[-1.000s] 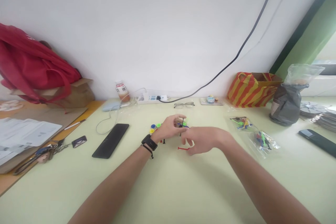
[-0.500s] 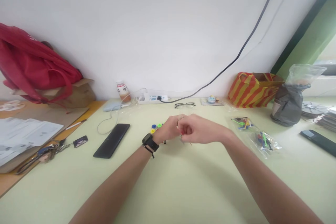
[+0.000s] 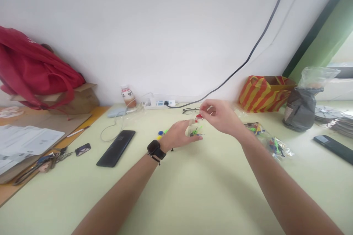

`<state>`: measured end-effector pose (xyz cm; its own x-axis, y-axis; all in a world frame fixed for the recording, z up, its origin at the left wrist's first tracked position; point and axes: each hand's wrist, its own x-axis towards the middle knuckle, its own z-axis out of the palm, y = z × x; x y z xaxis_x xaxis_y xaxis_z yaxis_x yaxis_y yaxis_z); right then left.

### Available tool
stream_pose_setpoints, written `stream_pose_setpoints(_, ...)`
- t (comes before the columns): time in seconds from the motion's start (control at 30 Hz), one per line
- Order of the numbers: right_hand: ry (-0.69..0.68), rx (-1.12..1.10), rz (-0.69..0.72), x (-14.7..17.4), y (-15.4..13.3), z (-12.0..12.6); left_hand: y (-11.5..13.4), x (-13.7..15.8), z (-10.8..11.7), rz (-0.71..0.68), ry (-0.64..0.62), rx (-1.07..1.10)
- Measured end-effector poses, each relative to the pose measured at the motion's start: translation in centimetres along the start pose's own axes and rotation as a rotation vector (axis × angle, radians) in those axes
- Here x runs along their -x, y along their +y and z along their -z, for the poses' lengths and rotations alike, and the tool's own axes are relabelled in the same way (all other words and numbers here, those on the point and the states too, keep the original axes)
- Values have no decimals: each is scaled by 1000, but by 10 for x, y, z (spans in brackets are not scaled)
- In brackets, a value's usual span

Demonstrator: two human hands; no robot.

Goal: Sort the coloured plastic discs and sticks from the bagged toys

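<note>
the left wrist (image 3: 163,142) wears a black watch (image 3: 156,149) with a squarish, round-cornered dark face (image 3: 152,147) and a broad black strap (image 3: 160,153), a thin dark cord bracelet (image 3: 154,159) beside it, while the right wrist (image 3: 240,132) and both forearms (image 3: 267,170) are bare.

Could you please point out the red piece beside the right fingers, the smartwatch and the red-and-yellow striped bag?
Red piece (image 3: 199,116): head view, middle of its visible part.
Smartwatch (image 3: 152,147): head view, its dark face.
Red-and-yellow striped bag (image 3: 255,94): head view, its striped side.

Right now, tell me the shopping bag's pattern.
The shopping bag has red and yellow stripes, in the head view.
</note>
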<state>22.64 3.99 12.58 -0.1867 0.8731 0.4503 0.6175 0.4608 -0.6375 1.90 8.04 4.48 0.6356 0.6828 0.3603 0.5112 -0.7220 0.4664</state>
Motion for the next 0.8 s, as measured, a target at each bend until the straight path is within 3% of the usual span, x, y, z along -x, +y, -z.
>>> stream_pose_setpoints(0.17, 46, 186, 41, -2, 2, -1, 9, -3, 13, -100, 165, -144)
stream_pose_setpoints(0.3, 37, 235, 25, -1, 2, 3, 16, -4, 23, -227, 217, -308)
stream_pose_setpoints(0.47, 56, 281, 1, -1, 3, 7, 22, -5, 28, -324, 174, -407)
stream_pose_setpoints(0.8, 74, 364, 43, 4, -4, 20, 17, -6, 35, -238, 84, -409)
